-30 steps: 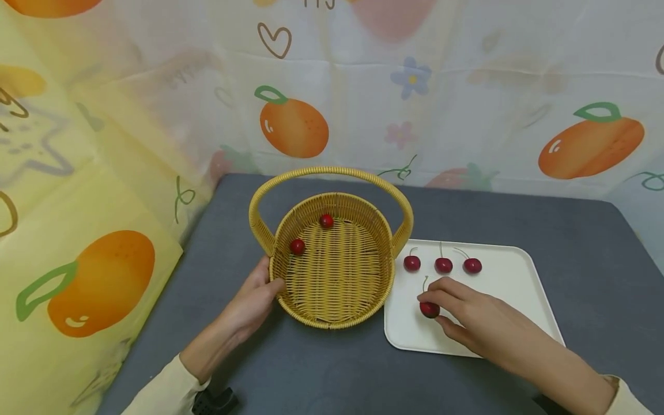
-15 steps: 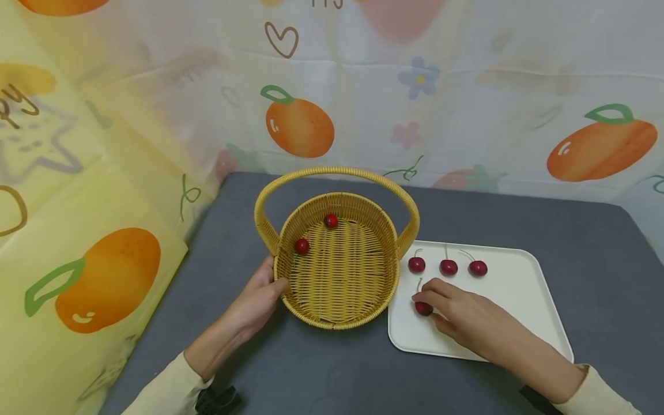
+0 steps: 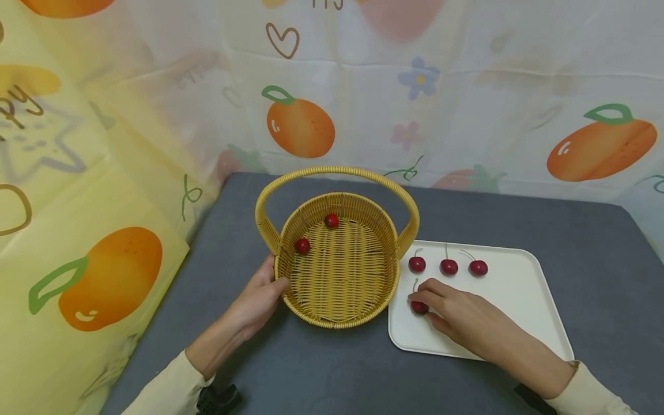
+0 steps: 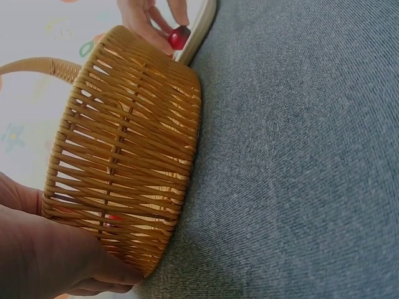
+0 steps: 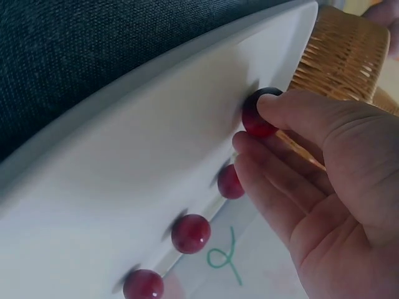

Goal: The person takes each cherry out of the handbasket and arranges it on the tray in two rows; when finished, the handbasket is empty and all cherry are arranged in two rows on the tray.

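My left hand grips the left side of a round yellow wicker basket, thumb over the rim; in the left wrist view fingers lie along its woven wall. Two red cherries, one at the left and one at the back, sit inside. Over the white tray, my right hand pinches a dark red cherry with a stem near the tray's left edge. The right wrist view shows the thumb against that cherry. Whether it touches the tray is unclear.
Three stemmed cherries stand in a row at the tray's back: left, middle and right. The basket's tall handle arches above it. A fruit-printed cloth hangs behind the grey table.
My right hand has shifted left across the tray, carrying the pinched cherry toward the basket side. The left hand and basket stay in place; the head view has swung slightly.
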A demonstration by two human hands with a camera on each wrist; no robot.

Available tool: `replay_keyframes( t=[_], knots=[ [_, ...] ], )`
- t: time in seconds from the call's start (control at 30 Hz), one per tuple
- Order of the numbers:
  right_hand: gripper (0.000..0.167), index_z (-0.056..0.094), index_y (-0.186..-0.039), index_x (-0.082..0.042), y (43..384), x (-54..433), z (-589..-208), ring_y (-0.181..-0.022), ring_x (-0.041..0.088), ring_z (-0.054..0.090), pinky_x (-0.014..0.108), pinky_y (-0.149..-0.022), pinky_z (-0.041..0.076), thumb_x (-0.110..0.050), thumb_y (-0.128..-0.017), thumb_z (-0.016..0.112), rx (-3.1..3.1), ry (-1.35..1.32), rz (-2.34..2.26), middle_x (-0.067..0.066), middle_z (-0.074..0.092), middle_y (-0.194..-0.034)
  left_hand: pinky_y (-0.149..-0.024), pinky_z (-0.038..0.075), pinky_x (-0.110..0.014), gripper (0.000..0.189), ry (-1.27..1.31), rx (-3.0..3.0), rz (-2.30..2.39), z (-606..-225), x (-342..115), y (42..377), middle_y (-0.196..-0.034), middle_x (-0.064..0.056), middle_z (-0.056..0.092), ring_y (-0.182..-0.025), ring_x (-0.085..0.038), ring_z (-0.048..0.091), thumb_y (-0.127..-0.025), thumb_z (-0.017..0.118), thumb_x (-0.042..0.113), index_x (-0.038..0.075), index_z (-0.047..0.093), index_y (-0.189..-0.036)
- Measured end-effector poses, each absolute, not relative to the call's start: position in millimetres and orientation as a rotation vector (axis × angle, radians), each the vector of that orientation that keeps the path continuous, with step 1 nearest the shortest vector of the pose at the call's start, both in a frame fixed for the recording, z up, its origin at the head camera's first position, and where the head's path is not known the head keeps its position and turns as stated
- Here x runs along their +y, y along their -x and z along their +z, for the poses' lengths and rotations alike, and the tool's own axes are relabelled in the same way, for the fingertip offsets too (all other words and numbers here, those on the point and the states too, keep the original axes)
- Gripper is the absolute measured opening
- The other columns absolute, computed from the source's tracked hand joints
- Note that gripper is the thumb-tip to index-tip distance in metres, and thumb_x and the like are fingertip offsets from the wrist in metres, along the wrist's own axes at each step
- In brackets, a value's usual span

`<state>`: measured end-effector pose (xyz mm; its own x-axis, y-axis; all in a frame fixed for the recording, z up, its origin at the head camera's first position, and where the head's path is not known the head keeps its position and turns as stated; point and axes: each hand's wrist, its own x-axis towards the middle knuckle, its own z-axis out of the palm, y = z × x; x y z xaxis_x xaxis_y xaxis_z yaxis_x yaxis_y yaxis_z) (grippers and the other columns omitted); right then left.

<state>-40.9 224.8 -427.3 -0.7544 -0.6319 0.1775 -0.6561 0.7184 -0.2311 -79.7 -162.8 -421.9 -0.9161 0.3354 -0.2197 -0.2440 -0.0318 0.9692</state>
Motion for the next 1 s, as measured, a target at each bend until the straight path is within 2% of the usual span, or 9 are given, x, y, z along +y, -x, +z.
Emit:
replay_keyframes(
  t=[0.1, 0.63, 0.83, 1.0],
  knots=[
    [0.04, 0.074, -0.118, -0.016, 41.0, 225.1, -428.7, -0.088, 0.004, 0.064, 0.026, -0.074, 0.057, -0.005, -0.083, 0.087, -2.832, -1.061, 0.429, -0.008, 0.065, -0.113, -0.124, 0.018, -0.05, 0.077, -0.099, 1.856, 2.007, -421.9, -162.0, 80.4, -0.168, -0.017, 0.024, -0.154, -0.031, 0.022, -0.097, 0.038, -0.011, 0.007, 0.009, -0.166],
    [0.044, 0.074, -0.12, -0.016, 40.9, 224.6, -422.9, -0.097, 0.008, 0.063, 0.028, -0.076, 0.058, -0.012, -0.08, 0.092, -2.807, -1.029, 0.367, -0.006, 0.065, -0.112, -0.122, 0.024, -0.046, 0.075, -0.088, 1.868, 1.986, -420.3, -162.3, 80.7, -0.165, -0.019, 0.027, -0.152, -0.031, 0.026, -0.098, 0.039, -0.01, 0.007, 0.012, -0.165],
    [0.039, 0.074, -0.12, -0.017, 36.8, 222.3, -410.6, -0.098, 0.007, 0.064, 0.03, -0.076, 0.059, -0.019, -0.084, 0.089, -2.799, -1.008, 0.364, -0.007, 0.066, -0.113, -0.123, 0.022, -0.048, 0.076, -0.089, 1.866, 1.99, -423.1, -162.5, 81.0, -0.165, -0.02, 0.028, -0.152, -0.032, 0.028, -0.097, 0.038, -0.011, 0.007, 0.011, -0.166],
    [0.036, 0.075, -0.122, -0.017, 34.5, 218.3, -395.2, -0.102, 0.008, 0.065, 0.033, -0.082, 0.06, -0.023, -0.088, 0.086, -2.797, -0.997, 0.389, -0.007, 0.068, -0.116, -0.124, 0.019, -0.05, 0.077, -0.097, 1.861, 2.0, -424.4, -163.0, 80.6, -0.165, -0.02, 0.028, -0.153, -0.032, 0.026, -0.097, 0.037, -0.012, 0.008, 0.009, -0.166]
  ],
)
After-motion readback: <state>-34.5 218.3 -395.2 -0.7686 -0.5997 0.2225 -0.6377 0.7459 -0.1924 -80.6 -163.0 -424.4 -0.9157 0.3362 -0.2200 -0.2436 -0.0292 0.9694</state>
